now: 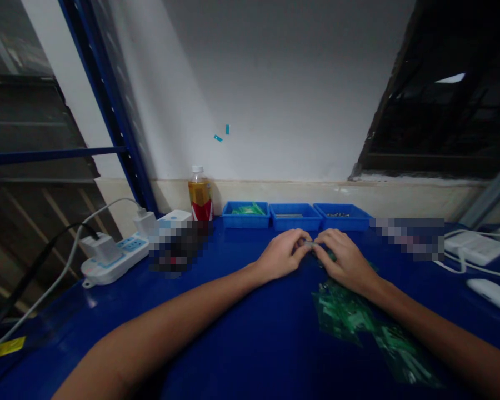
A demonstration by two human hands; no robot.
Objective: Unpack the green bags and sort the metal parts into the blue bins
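Observation:
My left hand and my right hand meet over the table, fingertips nearly touching. Both are closed in a pinch on a small grey piece, too small and blurred to tell its kind. Under and in front of my right hand lie several green-tinted clear plastic bags with small parts inside. Behind my hands stand three blue bins in a row: the left bin holds green plastic bags, the middle bin thin rods, the right bin small metallic parts.
A drink bottle stands against the wall, left of the bins. A white power strip with plugs and cables lies at the left. White adapters with cords and a white rounded device lie at the right of the blue table.

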